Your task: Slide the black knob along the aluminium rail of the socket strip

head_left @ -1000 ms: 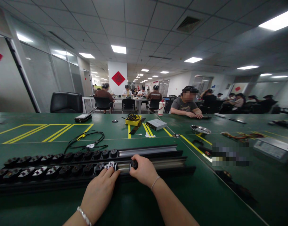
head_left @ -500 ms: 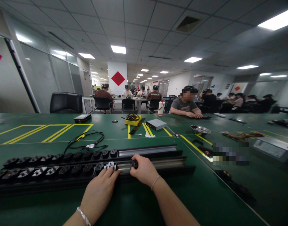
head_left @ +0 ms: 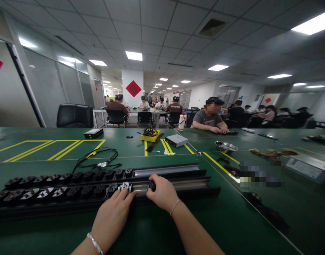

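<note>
Two long black track rails (head_left: 194,193) lie side by side across the table, with several pronged plug adapters (head_left: 86,191) seated along them, mostly black, some white. On the front rail, my left hand (head_left: 113,209) has its fingers and thumb around a white plug adapter (head_left: 125,185) at the right end of the row; the fingertips are partly hidden. To its right, my right hand (head_left: 163,193) pinches a small black plug adapter (head_left: 152,185) at the front rail's bare metallic stretch. Whether that piece is seated in the rail I cannot tell.
Behind the rails lie a black cable (head_left: 98,156), a yellow tray (head_left: 149,136) of wires and a grey metal box (head_left: 176,140). Rightward are a steel bowl (head_left: 226,146) and a power supply unit (head_left: 307,168). A person (head_left: 211,117) sits across the table.
</note>
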The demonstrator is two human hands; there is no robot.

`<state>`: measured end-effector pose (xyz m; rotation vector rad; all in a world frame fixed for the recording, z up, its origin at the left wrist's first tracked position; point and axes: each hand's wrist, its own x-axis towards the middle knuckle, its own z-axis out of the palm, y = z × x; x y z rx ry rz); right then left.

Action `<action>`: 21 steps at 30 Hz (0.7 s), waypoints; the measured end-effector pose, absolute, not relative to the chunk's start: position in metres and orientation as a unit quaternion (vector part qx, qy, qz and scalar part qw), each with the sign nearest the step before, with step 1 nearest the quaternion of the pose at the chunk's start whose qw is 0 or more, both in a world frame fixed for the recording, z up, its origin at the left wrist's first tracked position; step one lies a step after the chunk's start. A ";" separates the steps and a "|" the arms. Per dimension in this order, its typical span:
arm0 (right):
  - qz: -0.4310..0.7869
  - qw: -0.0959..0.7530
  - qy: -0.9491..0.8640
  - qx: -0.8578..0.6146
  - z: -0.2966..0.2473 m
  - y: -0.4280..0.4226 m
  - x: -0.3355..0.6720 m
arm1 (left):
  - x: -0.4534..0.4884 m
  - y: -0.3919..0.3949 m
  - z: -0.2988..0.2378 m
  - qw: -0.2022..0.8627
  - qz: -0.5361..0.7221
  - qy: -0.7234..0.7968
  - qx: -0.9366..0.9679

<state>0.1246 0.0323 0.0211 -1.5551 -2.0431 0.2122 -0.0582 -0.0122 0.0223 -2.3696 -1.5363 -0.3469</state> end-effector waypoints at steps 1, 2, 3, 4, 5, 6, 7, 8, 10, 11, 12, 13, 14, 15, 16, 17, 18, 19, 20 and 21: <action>0.079 0.275 -0.762 -0.582 0.021 0.032 0.124 | -0.058 -0.012 0.022 0.148 -0.120 -0.534 -0.824; 0.078 0.270 -0.761 -0.584 0.021 0.032 0.124 | -0.058 -0.012 0.022 0.149 -0.118 -0.535 -0.823; 0.076 0.264 -0.761 -0.588 0.022 0.032 0.124 | -0.058 -0.012 0.022 0.151 -0.117 -0.535 -0.823; 0.074 0.259 -0.760 -0.592 0.022 0.031 0.124 | -0.059 -0.012 0.022 0.152 -0.117 -0.535 -0.823; 0.070 0.253 -0.760 -0.595 0.023 0.031 0.124 | -0.059 -0.012 0.022 0.154 -0.117 -0.535 -0.822; 0.067 0.250 -0.760 -0.596 0.023 0.030 0.124 | -0.059 -0.012 0.021 0.157 -0.118 -0.532 -0.823; 0.064 0.249 -0.761 -0.595 0.023 0.029 0.124 | -0.060 -0.012 0.021 0.160 -0.121 -0.528 -0.825; 0.061 0.250 -0.764 -0.592 0.024 0.029 0.124 | -0.060 -0.012 0.020 0.165 -0.124 -0.528 -0.824; 0.057 0.258 -0.772 -0.579 0.024 0.028 0.124 | -0.060 -0.012 0.019 0.169 -0.126 -0.525 -0.825; 0.056 0.263 -0.775 -0.572 0.024 0.028 0.124 | -0.060 -0.011 0.019 0.171 -0.127 -0.525 -0.824; 0.057 0.267 -0.777 -0.568 0.024 0.028 0.124 | -0.060 -0.011 0.018 0.173 -0.128 -0.524 -0.824; 0.059 0.268 -0.777 -0.566 0.024 0.028 0.124 | -0.061 -0.011 0.018 0.174 -0.129 -0.524 -0.823; 0.061 0.268 -0.776 -0.567 0.024 0.029 0.125 | -0.061 -0.011 0.018 0.175 -0.130 -0.523 -0.824; 0.062 0.268 -0.775 -0.569 0.024 0.029 0.125 | -0.061 -0.011 0.018 0.175 -0.131 -0.522 -0.824; 0.064 0.268 -0.774 -0.570 0.024 0.030 0.125 | -0.060 -0.011 0.018 0.175 -0.133 -0.521 -0.825; 0.064 0.268 -0.774 -0.570 0.024 0.030 0.125 | -0.060 -0.010 0.018 0.176 -0.134 -0.519 -0.825; 0.063 0.268 -0.775 -0.569 0.024 0.030 0.125 | -0.060 -0.010 0.018 0.176 -0.136 -0.519 -0.826; 0.063 0.267 -0.775 -0.569 0.024 0.030 0.125 | -0.060 -0.010 0.018 0.177 -0.137 -0.519 -0.825; 0.062 0.265 -0.776 -0.569 0.024 0.030 0.126 | -0.061 -0.010 0.018 0.177 -0.137 -0.519 -0.825; 0.062 0.263 -0.776 -0.570 0.024 0.031 0.126 | -0.061 -0.010 0.018 0.177 -0.136 -0.520 -0.825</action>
